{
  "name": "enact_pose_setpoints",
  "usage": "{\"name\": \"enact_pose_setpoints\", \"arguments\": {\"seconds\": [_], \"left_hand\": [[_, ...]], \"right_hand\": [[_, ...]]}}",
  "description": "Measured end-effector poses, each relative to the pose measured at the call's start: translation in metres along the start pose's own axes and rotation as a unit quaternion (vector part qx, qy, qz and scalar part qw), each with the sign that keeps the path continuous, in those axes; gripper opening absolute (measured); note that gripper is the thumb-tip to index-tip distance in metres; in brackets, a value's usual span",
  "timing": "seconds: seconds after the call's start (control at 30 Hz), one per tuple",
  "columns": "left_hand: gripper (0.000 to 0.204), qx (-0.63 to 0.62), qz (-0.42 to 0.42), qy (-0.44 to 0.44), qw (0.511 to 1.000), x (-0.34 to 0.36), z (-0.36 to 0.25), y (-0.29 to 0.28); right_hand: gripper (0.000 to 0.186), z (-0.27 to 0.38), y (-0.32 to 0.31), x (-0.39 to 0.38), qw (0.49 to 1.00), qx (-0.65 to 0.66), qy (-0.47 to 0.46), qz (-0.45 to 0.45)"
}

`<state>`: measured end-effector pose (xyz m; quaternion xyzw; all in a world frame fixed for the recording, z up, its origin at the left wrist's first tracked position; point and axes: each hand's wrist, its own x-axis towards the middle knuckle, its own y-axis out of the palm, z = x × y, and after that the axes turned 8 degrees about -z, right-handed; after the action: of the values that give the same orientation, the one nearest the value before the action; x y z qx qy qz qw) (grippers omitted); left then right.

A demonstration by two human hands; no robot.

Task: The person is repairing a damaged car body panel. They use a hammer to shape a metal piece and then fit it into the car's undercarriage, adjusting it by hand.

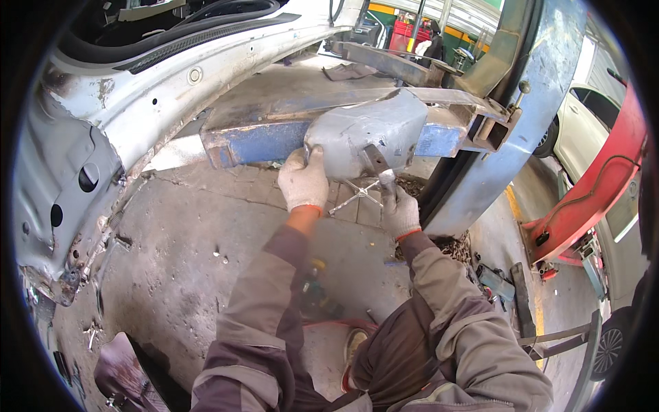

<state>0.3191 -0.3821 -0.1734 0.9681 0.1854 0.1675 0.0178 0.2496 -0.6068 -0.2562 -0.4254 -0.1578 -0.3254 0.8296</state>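
Observation:
A grey, curved sheet-metal car body piece (364,130) lies on the blue lift arm (264,143) in front of me. My left hand (303,180), in a whitish knitted glove, grips its left lower edge, thumb on the outer face. In the same kind of glove, my right hand (400,211) is closed round the handle of a hammer (377,159). The dark hammer head lies over the lower part of the metal piece; whether it touches the surface I cannot tell. The fingers behind the piece are hidden.
To the left stands a stripped white and grey car body (165,93). A blue lift post (511,113) rises at right, beside a red lift part (597,185). A cross-shaped lug wrench (360,196) is beneath the piece. Tools and scrap lie on the floor.

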Motion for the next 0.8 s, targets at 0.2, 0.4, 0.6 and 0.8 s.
{"name": "enact_pose_setpoints", "arguments": {"seconds": [0.2, 0.4, 0.6, 0.8], "left_hand": [[0.028, -0.057, 0.015, -0.005, 0.998, -0.005, 0.005, 0.004], [0.029, -0.022, -0.004, 0.016, 1.0, -0.007, -0.004, 0.0], [0.033, 0.029, 0.008, 0.013, 0.999, 0.004, -0.019, -0.006], [0.036, 0.033, 0.025, 0.01, 0.999, -0.003, -0.025, -0.007]], "right_hand": [[0.044, -0.008, -0.015, -0.012, 0.978, 0.14, -0.134, -0.073], [0.033, -0.001, -0.009, -0.002, 0.999, 0.008, -0.039, -0.022], [0.021, 0.016, -0.036, -0.016, 0.967, 0.031, -0.246, -0.056], [0.03, 0.01, -0.016, 0.003, 0.999, -0.02, -0.005, -0.034]]}}
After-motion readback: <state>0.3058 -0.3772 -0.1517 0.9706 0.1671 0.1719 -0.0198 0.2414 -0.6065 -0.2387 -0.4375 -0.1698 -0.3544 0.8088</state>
